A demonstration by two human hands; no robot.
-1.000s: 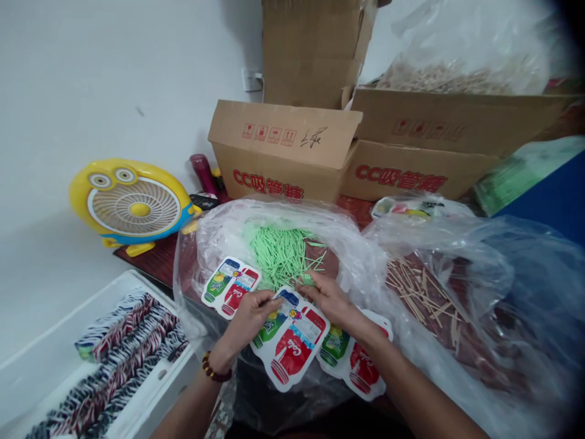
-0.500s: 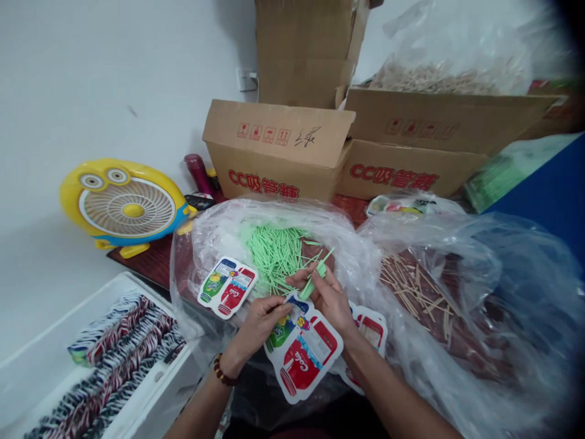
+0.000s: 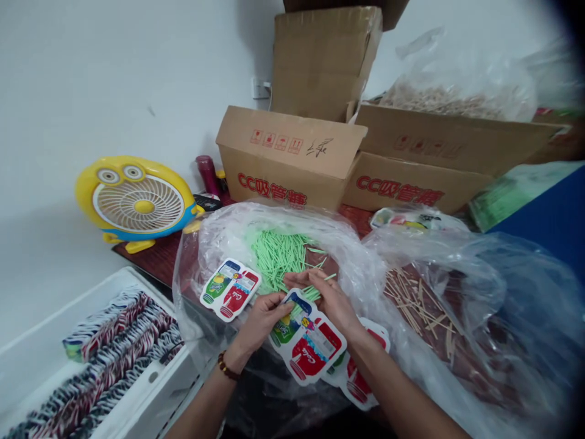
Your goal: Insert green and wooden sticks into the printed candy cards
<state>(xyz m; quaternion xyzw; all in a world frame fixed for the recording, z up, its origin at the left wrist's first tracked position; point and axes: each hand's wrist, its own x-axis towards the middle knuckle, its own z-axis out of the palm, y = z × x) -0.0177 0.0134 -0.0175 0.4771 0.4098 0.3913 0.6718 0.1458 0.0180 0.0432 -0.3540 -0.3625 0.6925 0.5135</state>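
Note:
My left hand (image 3: 261, 320) pinches the top edge of a flat printed packet (image 3: 316, 349) showing a green Sprite bottle and a red Cola bottle. Closed around a small bunch of thin green candy sticks (image 3: 312, 293), my right hand (image 3: 337, 306) is at the packet's upper edge. Whether any stick ends are inside the packet I cannot tell. Behind both hands, a heap of green sticks (image 3: 280, 253) rests on clear plastic. A similar packet (image 3: 230, 290) lies to the left, and more packets (image 3: 359, 385) lie partly hidden beneath my right forearm.
A white foam box (image 3: 137, 396) at lower left holds rows of filled packets (image 3: 112, 353). Brown sticks (image 3: 420, 308) lie on plastic sheeting (image 3: 516, 268) at right. Behind are cardboard boxes (image 3: 283, 161), a yellow fan (image 3: 144, 207) and a dark red bottle (image 3: 208, 175).
The right hand has turned and its fingers now lie over the green sticks, which point more sideways. The left hand keeps hold of the packet. The whole view has shifted slightly.

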